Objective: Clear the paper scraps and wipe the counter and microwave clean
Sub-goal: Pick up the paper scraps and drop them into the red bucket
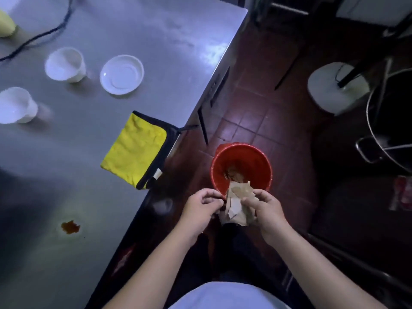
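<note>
From my feed, the right grip [265, 210] sits low and right of centre in the frame, fingers and thumb clamped round a wad of brown paper scraps [238, 204]. The wad hangs over the near rim of a red bucket [242, 152], which stands on the red tiled floor [256, 108] just off the desk's corner. More brown paper lies at the bottom of the bucket. The left grip [204, 205] is just beside the wad, to its left. Its fingers are curled in towards the thumb right at the bucket's rim, and I cannot tell whether they pinch a scrap, the rim or nothing. The steel desk [156, 41] fills the left half of the frame. A yellow cloth [133, 150] with a black border lies folded at the desk's right edge, its black side slightly over the drop. A small brown stain [70, 227] sits on the steel at lower left, well apart from the cloth. Further up I see two white cups [65, 64] and, to their right, a shallow white dish [121, 74]. A black cable [44, 34] crosses the upper left corner, next to a pale yellow bottle [5, 23] cut off by the frame's edge.
</note>
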Action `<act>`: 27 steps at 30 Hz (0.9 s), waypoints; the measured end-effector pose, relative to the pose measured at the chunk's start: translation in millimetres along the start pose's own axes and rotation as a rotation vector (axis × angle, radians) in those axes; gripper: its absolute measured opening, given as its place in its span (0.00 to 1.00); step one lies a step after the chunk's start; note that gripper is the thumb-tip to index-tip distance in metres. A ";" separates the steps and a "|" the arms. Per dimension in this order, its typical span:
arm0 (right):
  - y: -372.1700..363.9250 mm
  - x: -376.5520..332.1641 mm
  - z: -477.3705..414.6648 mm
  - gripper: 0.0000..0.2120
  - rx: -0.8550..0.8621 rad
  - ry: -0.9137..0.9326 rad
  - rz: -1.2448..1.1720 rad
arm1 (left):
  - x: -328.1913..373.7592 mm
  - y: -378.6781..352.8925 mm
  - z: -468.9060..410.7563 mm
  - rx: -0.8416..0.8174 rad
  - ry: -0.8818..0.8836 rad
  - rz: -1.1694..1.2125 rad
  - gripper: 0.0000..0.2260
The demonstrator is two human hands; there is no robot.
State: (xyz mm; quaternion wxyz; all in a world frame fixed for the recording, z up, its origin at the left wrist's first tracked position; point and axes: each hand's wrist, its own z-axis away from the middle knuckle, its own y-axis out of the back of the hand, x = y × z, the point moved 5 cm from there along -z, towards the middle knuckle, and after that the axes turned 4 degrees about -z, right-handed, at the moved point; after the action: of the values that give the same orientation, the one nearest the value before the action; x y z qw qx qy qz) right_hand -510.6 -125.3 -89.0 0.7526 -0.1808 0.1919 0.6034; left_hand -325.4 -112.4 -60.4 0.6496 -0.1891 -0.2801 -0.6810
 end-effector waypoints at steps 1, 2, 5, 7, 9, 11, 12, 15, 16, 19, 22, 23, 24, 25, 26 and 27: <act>9.8 5.9 -15.3 0.08 0.041 -0.030 -0.008 | -7.6 -8.4 -12.0 -0.013 0.040 0.004 0.05; 17.6 12.7 -32.0 0.07 0.080 -0.059 -0.011 | -16.4 -15.0 -24.5 -0.024 0.082 0.004 0.05; 32.3 37.6 -94.4 0.05 0.175 -0.152 -0.007 | -47.6 -31.9 -71.7 -0.059 0.187 0.000 0.05; 35.6 56.2 -145.0 0.05 0.223 -0.216 -0.002 | -71.1 -38.2 -109.1 -0.058 0.239 0.004 0.06; 35.6 77.1 -201.4 0.06 0.257 -0.279 0.008 | -95.0 -41.9 -148.9 -0.042 0.269 0.020 0.06; 32.4 98.2 -256.8 0.05 0.284 -0.326 0.004 | -118.0 -43.4 -185.1 -0.014 0.292 0.050 0.06; 30.4 107.8 -283.3 0.05 0.295 -0.339 0.005 | -128.1 -42.9 -201.1 0.003 0.296 0.068 0.07; 27.4 130.5 -350.0 0.10 0.325 -0.366 0.047 | -153.4 -41.3 -237.9 0.045 0.300 0.116 0.08; 26.6 136.1 -366.6 0.12 0.328 -0.364 0.054 | -159.9 -40.4 -245.5 0.056 0.301 0.129 0.08; 21.9 142.6 -389.9 0.08 0.311 -0.332 0.071 | -168.3 -37.3 -252.2 0.082 0.300 0.156 0.08; 14.7 132.1 -369.4 0.07 0.313 -0.285 0.135 | -155.3 -33.7 -230.2 0.063 0.320 0.151 0.08; 10.0 123.6 -354.2 0.06 0.286 -0.259 0.176 | -146.5 -31.2 -217.0 0.052 0.316 0.144 0.08; 4.5 113.9 -336.9 0.06 0.249 -0.231 0.212 | -135.1 -28.0 -202.5 0.037 0.304 0.139 0.08; -1.6 102.4 -317.0 0.05 0.206 -0.202 0.238 | -122.3 -24.0 -186.5 0.019 0.290 0.139 0.08; -8.6 89.5 -294.0 0.03 0.164 -0.172 0.259 | -109.0 -18.9 -169.8 0.008 0.277 0.141 0.08; -16.8 74.4 -269.6 0.02 0.128 -0.134 0.280 | -95.6 -12.6 -152.6 0.002 0.264 0.142 0.07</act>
State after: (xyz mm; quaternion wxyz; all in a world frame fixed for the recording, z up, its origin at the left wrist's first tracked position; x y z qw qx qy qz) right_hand -498.5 -202.2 -358.1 0.6822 -0.0632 0.2027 0.6996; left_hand -313.6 -133.6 -239.2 0.7275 -0.1164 -0.1787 -0.6521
